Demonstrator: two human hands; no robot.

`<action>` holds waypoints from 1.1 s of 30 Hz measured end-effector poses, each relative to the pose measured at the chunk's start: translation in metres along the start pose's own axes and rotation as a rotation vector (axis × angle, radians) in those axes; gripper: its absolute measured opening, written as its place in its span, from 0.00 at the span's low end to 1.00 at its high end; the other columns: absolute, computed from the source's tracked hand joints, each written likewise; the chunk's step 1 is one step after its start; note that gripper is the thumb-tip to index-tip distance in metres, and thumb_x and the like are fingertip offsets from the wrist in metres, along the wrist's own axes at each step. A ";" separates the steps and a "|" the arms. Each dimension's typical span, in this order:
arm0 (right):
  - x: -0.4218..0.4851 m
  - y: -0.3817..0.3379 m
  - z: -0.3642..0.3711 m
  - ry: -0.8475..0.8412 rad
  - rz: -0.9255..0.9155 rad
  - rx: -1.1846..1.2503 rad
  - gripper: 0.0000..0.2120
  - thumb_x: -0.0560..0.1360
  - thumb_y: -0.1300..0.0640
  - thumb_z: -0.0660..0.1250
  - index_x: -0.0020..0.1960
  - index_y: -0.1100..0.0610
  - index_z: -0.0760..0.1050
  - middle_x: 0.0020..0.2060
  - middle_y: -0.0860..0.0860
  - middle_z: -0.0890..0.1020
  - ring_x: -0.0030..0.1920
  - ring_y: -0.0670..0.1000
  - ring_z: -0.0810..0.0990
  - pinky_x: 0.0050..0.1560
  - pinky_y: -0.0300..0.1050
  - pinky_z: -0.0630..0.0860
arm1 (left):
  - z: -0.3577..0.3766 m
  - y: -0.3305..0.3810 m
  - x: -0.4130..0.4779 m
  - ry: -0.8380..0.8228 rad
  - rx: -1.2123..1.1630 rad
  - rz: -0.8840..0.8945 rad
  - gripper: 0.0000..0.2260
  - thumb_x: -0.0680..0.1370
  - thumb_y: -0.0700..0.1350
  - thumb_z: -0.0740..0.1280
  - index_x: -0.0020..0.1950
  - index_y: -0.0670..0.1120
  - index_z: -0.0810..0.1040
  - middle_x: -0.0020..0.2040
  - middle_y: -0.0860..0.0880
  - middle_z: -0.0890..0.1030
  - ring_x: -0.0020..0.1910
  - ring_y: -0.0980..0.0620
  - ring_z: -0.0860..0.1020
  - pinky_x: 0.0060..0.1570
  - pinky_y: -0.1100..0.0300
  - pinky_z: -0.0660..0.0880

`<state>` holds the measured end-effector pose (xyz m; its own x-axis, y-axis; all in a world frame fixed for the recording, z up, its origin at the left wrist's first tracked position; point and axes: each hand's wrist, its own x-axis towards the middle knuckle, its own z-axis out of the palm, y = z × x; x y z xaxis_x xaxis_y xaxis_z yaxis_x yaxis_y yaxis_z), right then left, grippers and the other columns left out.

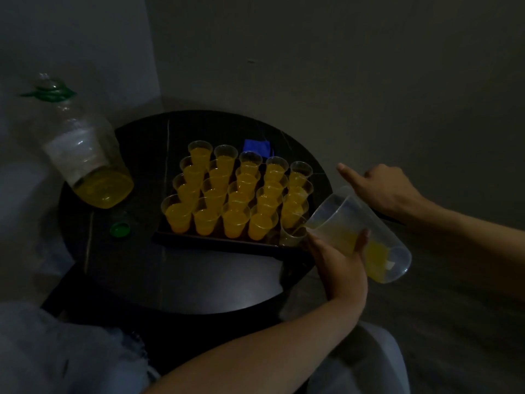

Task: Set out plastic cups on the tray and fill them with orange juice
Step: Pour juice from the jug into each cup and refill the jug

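Currently left hand [338, 260] grasps clear plastic jug [341, 214], tilted so spout reaches last empty clear plastic cup [292, 236] at near-right corner of dark rectangular tray [213, 242]; right hand [383, 191] behind jug, index extended, grip indiscernible.

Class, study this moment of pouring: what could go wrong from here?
The tilted jug is aimed at the last clear cup at the corner of the tray; the stream could miss or tip it. The filled cups stand packed together, so a nudge from the left hand may spill several.
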<state>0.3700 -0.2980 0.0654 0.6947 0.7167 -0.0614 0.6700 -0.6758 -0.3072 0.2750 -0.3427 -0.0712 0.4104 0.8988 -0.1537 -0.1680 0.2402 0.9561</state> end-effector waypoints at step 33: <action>0.015 -0.006 -0.002 0.010 -0.050 -0.114 0.34 0.77 0.29 0.51 0.30 0.57 0.66 0.25 0.53 0.68 0.25 0.51 0.66 0.31 0.44 0.68 | 0.004 0.003 0.005 0.001 -0.022 -0.071 0.55 0.62 0.76 0.71 0.81 0.57 0.51 0.77 0.50 0.66 0.73 0.53 0.70 0.70 0.56 0.71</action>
<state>0.3775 -0.2834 0.0682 0.6616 0.7489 -0.0388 0.7292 -0.6545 -0.1995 0.2806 -0.3386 -0.0677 0.4212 0.8796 -0.2210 -0.1586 0.3114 0.9370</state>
